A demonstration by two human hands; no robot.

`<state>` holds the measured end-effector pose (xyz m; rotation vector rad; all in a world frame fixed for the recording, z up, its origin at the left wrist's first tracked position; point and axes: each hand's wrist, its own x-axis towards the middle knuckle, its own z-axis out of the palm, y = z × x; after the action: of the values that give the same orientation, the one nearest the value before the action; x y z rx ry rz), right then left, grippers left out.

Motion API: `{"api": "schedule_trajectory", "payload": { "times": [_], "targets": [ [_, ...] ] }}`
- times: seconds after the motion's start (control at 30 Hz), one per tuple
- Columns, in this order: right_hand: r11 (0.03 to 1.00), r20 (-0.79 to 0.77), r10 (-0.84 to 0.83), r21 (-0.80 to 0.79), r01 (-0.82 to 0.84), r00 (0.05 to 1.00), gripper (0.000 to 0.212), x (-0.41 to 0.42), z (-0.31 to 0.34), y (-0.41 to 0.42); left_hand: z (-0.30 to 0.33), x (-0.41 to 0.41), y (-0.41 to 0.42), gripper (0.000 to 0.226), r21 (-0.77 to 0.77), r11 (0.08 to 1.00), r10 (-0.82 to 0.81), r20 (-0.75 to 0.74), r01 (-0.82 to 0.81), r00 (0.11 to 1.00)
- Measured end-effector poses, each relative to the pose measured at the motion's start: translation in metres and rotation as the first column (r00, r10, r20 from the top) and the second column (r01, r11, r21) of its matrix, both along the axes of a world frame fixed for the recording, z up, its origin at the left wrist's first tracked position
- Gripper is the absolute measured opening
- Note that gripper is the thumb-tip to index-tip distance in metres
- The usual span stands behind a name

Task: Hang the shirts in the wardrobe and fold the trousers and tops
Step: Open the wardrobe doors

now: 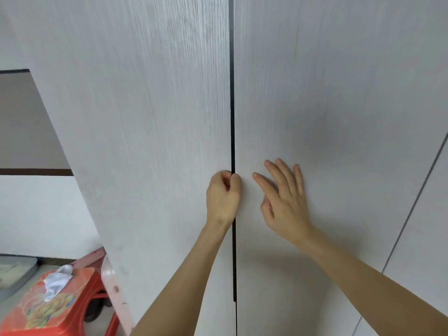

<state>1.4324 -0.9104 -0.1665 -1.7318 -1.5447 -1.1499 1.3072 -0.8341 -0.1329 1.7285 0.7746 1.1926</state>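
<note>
Two hands at the closed pale doors of the wardrobe [150,117], with clutter low on the left.

At the near left a red plastic stool [101,294] carries an orange tissue box [46,301] with a white tissue poking out, beside a grey tray cut off by the frame edge. The left hand [223,197] curls its fingers round the left door's edge at the dark centre gap [232,105]. Just to its right, the right hand [283,197] lies flat on the right door [339,105], fingers spread apart. No shirts or trousers show; the wardrobe's inside is hidden.
</note>
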Motion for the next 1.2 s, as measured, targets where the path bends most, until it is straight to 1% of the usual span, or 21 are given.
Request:
{"api": "schedule_trajectory", "payload": {
  "times": [0.13, 0.2, 0.27, 0.37, 0.47, 0.57, 0.6, 0.7, 0.77, 0.8, 0.83, 0.87, 0.9, 0.97, 1.0, 1.07, 1.13, 1.2],
  "targets": [
    [0.985, -0.143, -0.011, -0.174, -0.014, 0.990, 0.049, -0.022, 0.000, -0.035, -0.005, -0.025, -0.021, 0.012, 0.035, 0.997, 0.061, 0.035, -0.062, 0.998],
    [0.977, -0.197, -0.033, -0.214, -0.010, 0.980, 0.048, -0.036, -0.004, -0.056, -0.008, -0.043, -0.036, 0.009, 0.057, 0.997, 0.056, 0.047, -0.059, 0.997],
    [0.973, -0.276, -0.028, -0.228, -0.037, 0.961, 0.048, -0.052, -0.007, -0.074, -0.009, -0.059, -0.048, 0.011, 0.071, 0.997, 0.033, 0.042, -0.036, 0.999],
    [0.953, -0.372, 0.039, -0.265, -0.146, 0.928, 0.049, -0.086, -0.010, -0.095, -0.005, -0.093, -0.069, 0.015, 0.076, 0.997, 0.028, 0.016, -0.029, 0.999],
    [0.906, -0.408, 0.125, -0.325, -0.272, 0.904, 0.051, -0.124, -0.010, -0.101, -0.006, -0.138, -0.090, 0.013, 0.056, 0.997, 0.045, 0.018, -0.046, 0.999],
    [0.835, -0.442, 0.232, -0.367, -0.411, 0.866, 0.053, -0.162, -0.017, -0.097, -0.012, -0.192, -0.105, 0.021, 0.026, 0.998, 0.065, 0.035, -0.066, 0.997],
    [0.798, -0.451, 0.279, -0.382, -0.466, 0.848, 0.053, -0.178, -0.018, -0.092, -0.013, -0.215, -0.108, 0.024, 0.017, 0.995, 0.093, 0.055, -0.094, 0.994],
    [0.663, -0.453, 0.402, -0.455, -0.594, 0.796, 0.056, -0.225, -0.019, -0.072, -0.013, -0.275, -0.110, 0.022, -0.035, 0.975, 0.220, 0.105, -0.217, 0.970],
    [0.547, -0.438, 0.490, -0.518, -0.657, 0.754, 0.058, -0.268, -0.016, -0.057, -0.008, -0.318, -0.110, 0.026, -0.134, 0.929, 0.366, 0.174, -0.346, 0.914],
    [0.516, -0.426, 0.506, -0.548, -0.659, 0.750, 0.059, -0.281, -0.016, -0.051, -0.005, -0.329, -0.107, 0.028, -0.188, 0.909, 0.407, 0.199, -0.373, 0.892],
    [0.473, -0.421, 0.544, -0.561, -0.679, 0.726, 0.060, -0.302, -0.014, -0.044, -0.001, -0.349, -0.107, 0.028, -0.219, 0.874, 0.477, 0.209, -0.435, 0.854],
    [0.438, -0.419, 0.569, -0.574, -0.692, 0.708, 0.060, -0.321, -0.012, -0.038, 0.002, -0.367, -0.107, 0.027, -0.235, 0.835, 0.540, 0.184, -0.497, 0.821],
    [0.426, -0.417, 0.571, -0.586, -0.689, 0.707, 0.059, -0.335, -0.009, -0.033, 0.003, -0.381, -0.104, 0.026, -0.241, 0.806, 0.580, 0.138, -0.541, 0.803],
    [0.410, -0.429, 0.574, -0.587, -0.698, 0.698, 0.056, -0.356, -0.003, -0.023, 0.005, -0.407, -0.105, 0.037, -0.206, 0.742, 0.650, -0.017, -0.638, 0.760],
    [0.413, -0.433, 0.572, -0.582, -0.701, 0.697, 0.054, -0.361, 0.001, -0.018, 0.003, -0.414, -0.107, 0.043, -0.155, 0.717, 0.675, -0.087, -0.680, 0.732],
    [0.439, -0.414, 0.574, -0.573, -0.692, 0.706, 0.050, -0.364, 0.007, -0.011, 0.001, -0.420, -0.113, 0.048, -0.011, 0.670, 0.732, -0.159, -0.742, 0.663],
    [0.462, -0.405, 0.570, -0.562, -0.686, 0.715, 0.045, -0.359, 0.012, -0.007, -0.002, -0.417, -0.114, 0.046, 0.101, 0.673, 0.735, -0.203, -0.733, 0.647],
    [0.486, -0.422, 0.540, -0.550, -0.679, 0.728, 0.041, -0.347, 0.013, -0.006, -0.003, -0.408, -0.110, 0.041, 0.161, 0.713, 0.694, -0.293, -0.682, 0.657]
  ]
}}
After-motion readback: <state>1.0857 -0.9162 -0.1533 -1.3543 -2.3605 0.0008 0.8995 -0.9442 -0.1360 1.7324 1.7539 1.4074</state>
